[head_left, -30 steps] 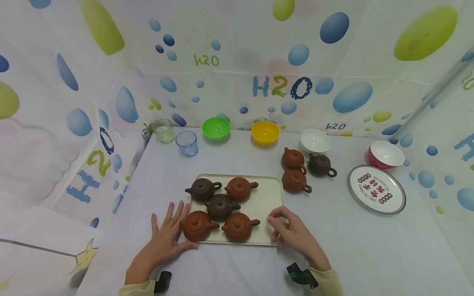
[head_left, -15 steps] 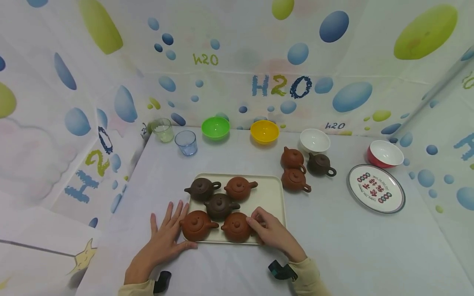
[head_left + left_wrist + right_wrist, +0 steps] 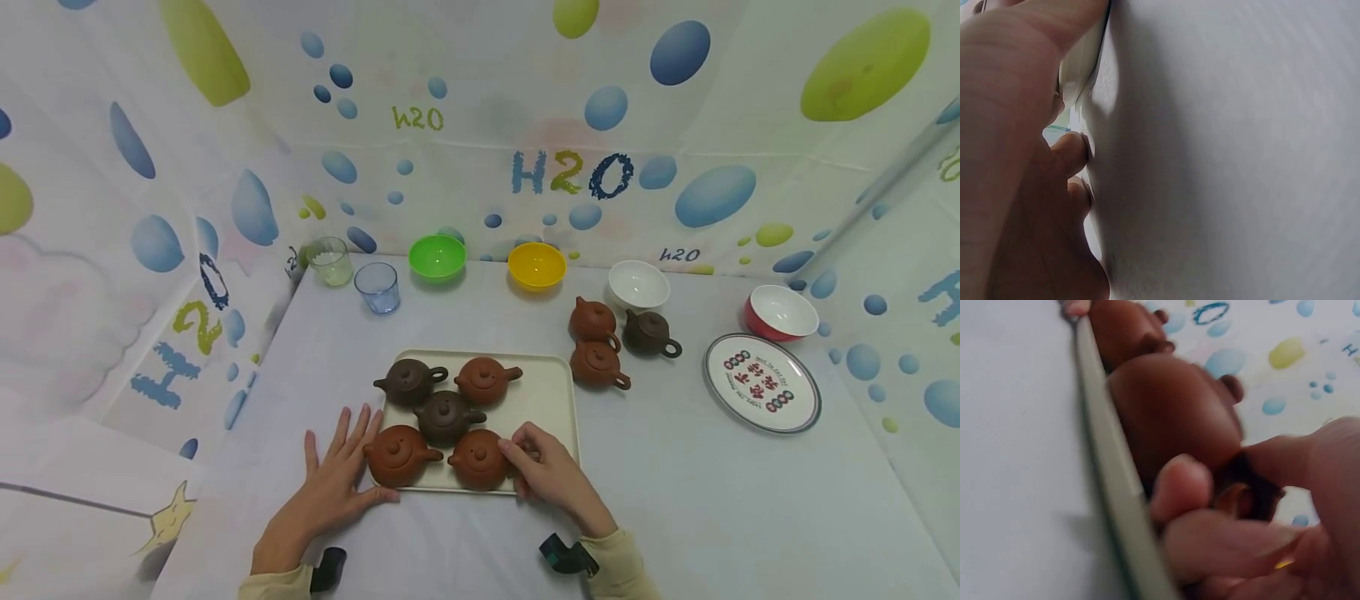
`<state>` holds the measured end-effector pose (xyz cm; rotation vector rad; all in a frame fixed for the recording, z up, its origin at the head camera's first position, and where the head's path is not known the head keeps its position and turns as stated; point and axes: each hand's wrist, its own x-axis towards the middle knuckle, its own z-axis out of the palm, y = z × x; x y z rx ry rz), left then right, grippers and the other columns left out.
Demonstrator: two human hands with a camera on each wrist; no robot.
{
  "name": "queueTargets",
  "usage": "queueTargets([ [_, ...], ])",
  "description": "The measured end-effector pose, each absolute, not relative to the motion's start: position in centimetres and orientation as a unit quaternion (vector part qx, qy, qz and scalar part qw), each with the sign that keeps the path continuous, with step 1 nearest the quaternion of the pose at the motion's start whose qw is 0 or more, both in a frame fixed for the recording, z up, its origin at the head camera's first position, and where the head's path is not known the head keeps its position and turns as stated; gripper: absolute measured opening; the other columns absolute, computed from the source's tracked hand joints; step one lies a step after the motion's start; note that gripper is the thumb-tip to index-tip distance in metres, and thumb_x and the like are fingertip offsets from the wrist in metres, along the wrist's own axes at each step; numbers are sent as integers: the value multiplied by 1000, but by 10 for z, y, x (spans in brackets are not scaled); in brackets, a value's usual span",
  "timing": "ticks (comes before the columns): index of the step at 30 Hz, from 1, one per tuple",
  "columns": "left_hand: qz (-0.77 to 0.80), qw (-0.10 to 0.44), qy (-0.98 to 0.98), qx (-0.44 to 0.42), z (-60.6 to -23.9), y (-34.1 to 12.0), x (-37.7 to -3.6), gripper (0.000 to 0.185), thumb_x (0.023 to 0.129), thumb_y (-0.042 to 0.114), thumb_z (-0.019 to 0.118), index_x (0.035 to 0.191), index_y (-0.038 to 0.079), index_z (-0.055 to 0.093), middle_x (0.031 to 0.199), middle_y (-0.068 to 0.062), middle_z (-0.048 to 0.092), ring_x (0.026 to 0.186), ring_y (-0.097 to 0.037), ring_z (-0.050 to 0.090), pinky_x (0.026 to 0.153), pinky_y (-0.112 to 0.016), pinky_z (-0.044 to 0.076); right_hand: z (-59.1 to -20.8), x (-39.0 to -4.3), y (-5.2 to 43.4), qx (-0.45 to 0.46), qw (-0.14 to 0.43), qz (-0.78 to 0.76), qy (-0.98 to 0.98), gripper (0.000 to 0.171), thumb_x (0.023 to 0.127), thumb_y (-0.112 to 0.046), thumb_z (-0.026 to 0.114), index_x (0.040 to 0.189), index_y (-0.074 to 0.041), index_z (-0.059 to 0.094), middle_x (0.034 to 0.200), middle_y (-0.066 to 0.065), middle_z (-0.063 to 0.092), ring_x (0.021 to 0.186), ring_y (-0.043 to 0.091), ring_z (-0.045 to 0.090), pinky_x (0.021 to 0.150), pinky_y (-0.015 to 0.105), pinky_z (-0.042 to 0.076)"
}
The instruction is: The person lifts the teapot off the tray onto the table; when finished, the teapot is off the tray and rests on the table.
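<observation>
A cream tray (image 3: 551,392) holds several small clay teapots, brown and dark. My left hand (image 3: 348,467) lies flat on the table at the tray's front left corner. Its straight fingers touch the rim beside the front-left brown teapot (image 3: 397,457). In the left wrist view the left hand (image 3: 1022,156) presses on the white tablecloth against the tray edge (image 3: 1082,69). My right hand (image 3: 519,454) pinches the handle of the front-right brown teapot (image 3: 476,458). In the right wrist view its fingers (image 3: 1182,487) curl round that handle beside the teapot body (image 3: 1172,419), just inside the tray rim (image 3: 1110,487).
Three more teapots (image 3: 600,342) stand right of the tray. Along the back are two glasses (image 3: 377,288), a green bowl (image 3: 437,257), a yellow bowl (image 3: 536,266), a white bowl (image 3: 638,286) and a red bowl (image 3: 780,312). A printed plate (image 3: 761,382) lies at right.
My right hand moved left from the tray's front right corner onto the front-right teapot's handle and took hold of it. The left hand has stayed in place.
</observation>
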<state>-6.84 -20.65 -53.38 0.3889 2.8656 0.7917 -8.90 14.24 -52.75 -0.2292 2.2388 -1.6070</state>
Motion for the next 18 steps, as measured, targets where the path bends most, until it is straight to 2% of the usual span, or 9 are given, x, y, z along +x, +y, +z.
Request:
queueTargets([
  [7, 269, 71, 952, 129, -534, -207, -68, 121, 77, 63, 85, 171, 15, 26, 179, -21, 18, 166, -52, 4, 117, -87, -12, -536, -86, 139, -85, 143, -572, 804, 34, 112, -31, 59, 87, -6, 62, 53, 16, 61, 44, 10, 59, 51, 20, 40],
  [18, 270, 68, 952, 128, -534, -207, -67, 123, 76, 64, 85, 171, 14, 25, 179, -21, 18, 166, -52, 4, 117, -87, -12, -536, -85, 139, -81, 149, -589, 790, 33, 111, -29, 60, 90, -4, 63, 54, 22, 60, 43, 11, 59, 49, 20, 39],
])
